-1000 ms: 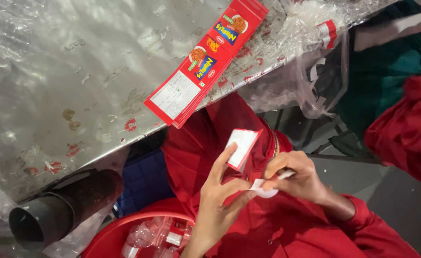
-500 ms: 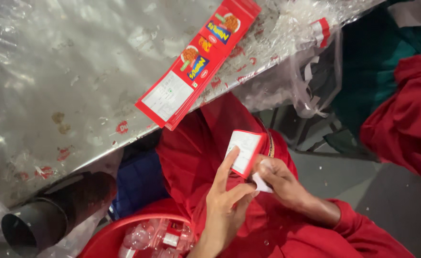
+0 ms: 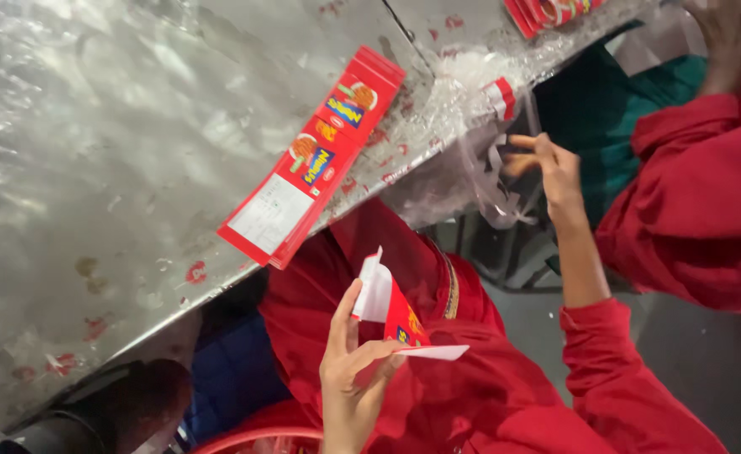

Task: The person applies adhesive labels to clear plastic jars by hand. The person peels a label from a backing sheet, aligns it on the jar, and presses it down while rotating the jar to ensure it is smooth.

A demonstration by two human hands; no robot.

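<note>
- My left hand (image 3: 355, 370) pinches a small red cardboard carton with white inner flaps (image 3: 391, 309), thumb on one face and fingers behind it, over my lap in its red garment.
- The carton is partly unfolded: one white flap stands up at its top, another white flap juts out flat to the right at its bottom, and the red face between them carries yellow and blue print.
- My right hand (image 3: 551, 164) is raised well away from the carton, fingers loosely spread and curled, holding nothing that I can make out, at the clear crinkled plastic bag (image 3: 488, 181) that hangs off the table edge; I cannot tell whether the fingertips touch the film.
- A long flat stack of red printed carton blanks (image 3: 313, 160) lies slantwise on the shiny metal table (image 3: 93, 168), near its edge.
- A second red stack (image 3: 551, 10) at the top is cut off by the frame.
- What the bag holds is too blurred to tell, beyond a small red-and-white piece (image 3: 499, 97) at its top.
- A dark round tube (image 3: 93, 416) at the lower left and a red rim (image 3: 261, 437) at the bottom are only partly in view.
- Another person's red sleeve (image 3: 698, 185) and hand (image 3: 727, 38) show at the right, cut off.
- Count: one carton in hand, two stacks on the table, one bag.
</note>
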